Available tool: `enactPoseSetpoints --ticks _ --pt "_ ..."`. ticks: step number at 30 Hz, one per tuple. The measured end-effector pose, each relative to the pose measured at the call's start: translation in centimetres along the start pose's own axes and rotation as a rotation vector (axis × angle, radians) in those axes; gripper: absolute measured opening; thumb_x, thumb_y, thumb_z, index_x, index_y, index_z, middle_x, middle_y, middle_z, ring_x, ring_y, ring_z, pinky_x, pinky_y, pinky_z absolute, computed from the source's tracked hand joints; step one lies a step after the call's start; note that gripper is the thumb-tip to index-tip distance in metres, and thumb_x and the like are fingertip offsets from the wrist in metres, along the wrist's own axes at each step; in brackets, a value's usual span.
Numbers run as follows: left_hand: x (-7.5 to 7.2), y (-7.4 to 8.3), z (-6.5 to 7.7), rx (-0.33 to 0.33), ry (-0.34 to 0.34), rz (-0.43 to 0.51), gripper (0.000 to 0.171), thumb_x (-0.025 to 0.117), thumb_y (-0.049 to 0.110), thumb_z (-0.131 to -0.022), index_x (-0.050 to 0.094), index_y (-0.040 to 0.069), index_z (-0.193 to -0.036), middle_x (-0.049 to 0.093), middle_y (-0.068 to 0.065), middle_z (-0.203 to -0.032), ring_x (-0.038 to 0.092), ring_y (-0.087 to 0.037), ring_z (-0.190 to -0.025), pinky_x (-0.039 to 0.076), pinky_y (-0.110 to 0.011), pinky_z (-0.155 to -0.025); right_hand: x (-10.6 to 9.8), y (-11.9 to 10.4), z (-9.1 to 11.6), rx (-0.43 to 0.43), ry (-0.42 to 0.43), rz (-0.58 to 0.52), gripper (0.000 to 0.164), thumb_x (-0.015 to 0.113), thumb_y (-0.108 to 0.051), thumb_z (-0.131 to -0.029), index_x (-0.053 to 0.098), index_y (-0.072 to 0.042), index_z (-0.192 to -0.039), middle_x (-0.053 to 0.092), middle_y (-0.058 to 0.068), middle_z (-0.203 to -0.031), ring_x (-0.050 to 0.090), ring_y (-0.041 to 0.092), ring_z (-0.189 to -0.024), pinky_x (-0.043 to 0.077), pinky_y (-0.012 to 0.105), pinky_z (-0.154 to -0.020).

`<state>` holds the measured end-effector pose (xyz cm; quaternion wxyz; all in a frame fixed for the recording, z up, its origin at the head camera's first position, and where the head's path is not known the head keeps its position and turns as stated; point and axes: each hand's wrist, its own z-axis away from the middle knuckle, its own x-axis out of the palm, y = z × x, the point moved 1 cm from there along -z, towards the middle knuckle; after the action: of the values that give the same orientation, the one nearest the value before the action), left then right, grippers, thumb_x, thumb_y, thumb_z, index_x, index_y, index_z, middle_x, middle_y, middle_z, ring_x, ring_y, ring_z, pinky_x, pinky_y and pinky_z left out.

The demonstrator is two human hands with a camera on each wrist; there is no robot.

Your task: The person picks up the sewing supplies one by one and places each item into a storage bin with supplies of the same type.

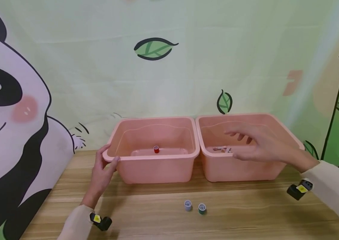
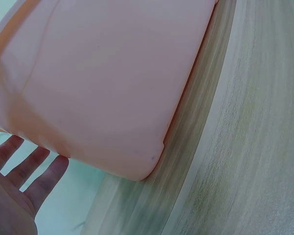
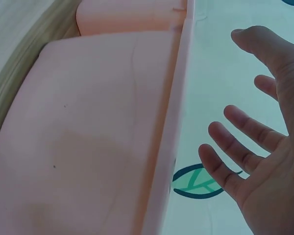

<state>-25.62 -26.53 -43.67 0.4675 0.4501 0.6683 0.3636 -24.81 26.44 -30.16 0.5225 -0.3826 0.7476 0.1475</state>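
My left hand (image 1: pixel 103 170) holds the front left corner of a pink plastic bin (image 1: pixel 157 170), its thumb at the front rim and its fingers at the left side. In the left wrist view, three fingertips (image 2: pixel 56 169) meet the bin's wall. A small red cylinder (image 1: pixel 156 149) sits inside this bin. Over a second pink bin (image 1: pixel 241 171), my right hand (image 1: pixel 256 141) hovers with spread, slightly bent fingers and nothing in them. Several small pink and whitish pieces (image 1: pixel 224 149) lie inside that bin, partly behind its front rim.
Two small spool-like cylinders, one pale lilac (image 1: pixel 188 205) and one dark green (image 1: pixel 202 208), stand on the wooden table (image 1: pixel 151 216) before the bins. The bins stand side by side, rims nearly meeting. A printed cloth (image 1: pixel 187 76) with a panda and leaves hangs behind.
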Motion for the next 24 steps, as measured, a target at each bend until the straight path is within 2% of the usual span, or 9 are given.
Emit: enactPoseSetpoints --ticks 10,15,20,24 --pt "-0.1 0.3 0.1 0.004 -0.001 0.009 0.067 0.061 0.037 -0.104 0.024 0.033 -0.16 0.038 -0.009 -0.159 0.049 -0.026 -0.124 0.058 -0.022 -0.084 1.2 -1.3 0.5 -0.078 0.013 -0.127 0.07 0.092 -0.027 -0.078 0.059 -0.031 -0.139 0.062 -0.018 -0.121 0.058 0.004 -0.097 0.057 0.029 -0.074" --pt "-0.1 0.1 0.1 0.006 0.002 0.013 0.066 0.061 0.035 -0.104 0.025 0.031 -0.16 0.04 -0.011 -0.157 0.05 -0.025 -0.121 0.057 -0.021 -0.083 2.0 -2.3 1.0 -0.069 -0.031 -0.215 0.068 0.09 -0.025 -0.081 0.058 -0.03 -0.14 0.061 -0.016 -0.128 0.061 0.009 -0.1 0.057 0.03 -0.078" --pt "-0.1 0.0 0.0 0.011 0.002 0.016 0.066 0.061 0.035 -0.104 0.026 0.032 -0.159 0.04 -0.01 -0.157 0.05 -0.025 -0.121 0.058 -0.022 -0.083 2.6 -3.4 1.5 -0.047 -0.074 -0.242 0.065 0.087 -0.03 -0.084 0.057 -0.032 -0.142 0.061 -0.012 -0.135 0.059 0.011 -0.106 0.056 0.032 -0.086" --pt "0.0 0.0 0.0 0.011 0.001 0.016 0.066 0.061 0.035 -0.104 0.026 0.032 -0.159 0.04 -0.01 -0.157 0.05 -0.025 -0.122 0.058 -0.022 -0.083 3.1 -4.1 1.8 -0.066 -0.084 -0.257 0.065 0.087 -0.028 -0.084 0.059 -0.028 -0.143 0.059 -0.01 -0.141 0.06 0.013 -0.109 0.056 0.033 -0.089"
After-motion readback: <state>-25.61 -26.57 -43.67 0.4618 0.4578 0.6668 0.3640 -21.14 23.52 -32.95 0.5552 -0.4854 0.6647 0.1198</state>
